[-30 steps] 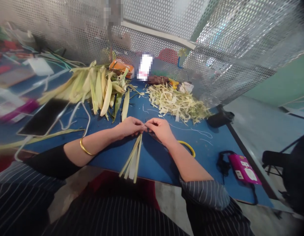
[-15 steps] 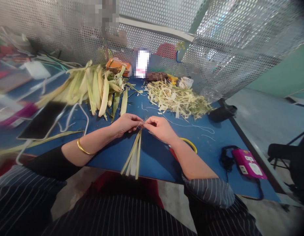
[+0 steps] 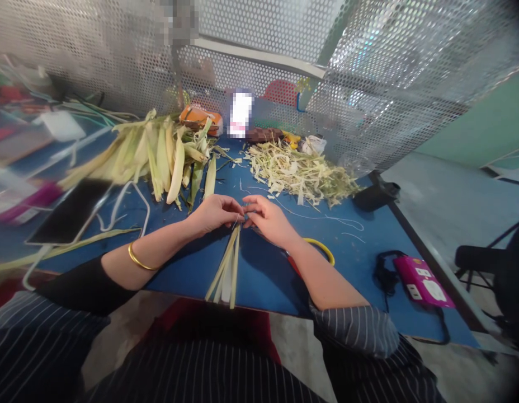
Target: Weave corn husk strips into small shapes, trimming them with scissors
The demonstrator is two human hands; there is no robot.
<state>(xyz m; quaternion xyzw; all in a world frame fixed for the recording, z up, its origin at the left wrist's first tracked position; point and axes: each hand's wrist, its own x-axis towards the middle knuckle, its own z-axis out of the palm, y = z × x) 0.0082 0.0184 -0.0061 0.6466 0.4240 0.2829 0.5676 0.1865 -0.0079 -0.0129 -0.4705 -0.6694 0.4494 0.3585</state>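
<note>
My left hand [image 3: 215, 215] pinches the top end of a small bundle of corn husk strips [image 3: 230, 263] between thumb and forefinger. The strips fan out toward the table's front edge, and their gathered tops are hidden by the fingers. Close against that end is my right hand [image 3: 265, 218], fingers bent and apart, with nothing plainly visible between them. A thin pale thread [image 3: 326, 217] lies loose on the blue table [image 3: 268, 274] behind the right hand. Under the right forearm, a tool with a yellow and red handle [image 3: 329, 252] is partly covered.
Whole corn husks [image 3: 159, 157] are heaped at the back left, beside shredded husk [image 3: 301, 170]. A dark tablet-like device [image 3: 69, 210] and white cable lie left. At right are a black cylinder [image 3: 377, 196] and a magenta power strip [image 3: 425, 280]. Perforated mesh [image 3: 259, 64] stands behind.
My right fingers have loosened from their pinch and spread slightly at the bundle's top. My left hand keeps its pinch, and the strips stay nearly in place.
</note>
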